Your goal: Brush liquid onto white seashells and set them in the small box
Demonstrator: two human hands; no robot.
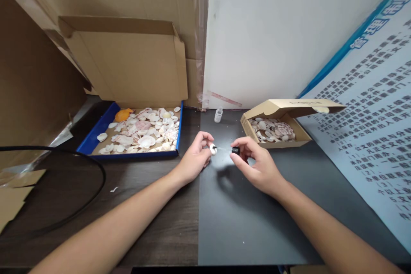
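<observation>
Pinched between the fingertips of my left hand (194, 158) is a small white shell (212, 150). My right hand (258, 162) grips a black brush cap (235, 150) from its sides. A thin pale stem runs from the cap toward the shell, and its dark tip meets the shell's face. Just beyond both hands stands a small clear glass bottle (218, 115), upright and uncapped, with a white label.
At the left, an opened blue-sided box (160, 153) holds many shells, one of them orange (123, 114). A smaller cardboard box (272, 144) with shells sits at the right, its lid raised. A black cable (103, 175) loops over the table's left side.
</observation>
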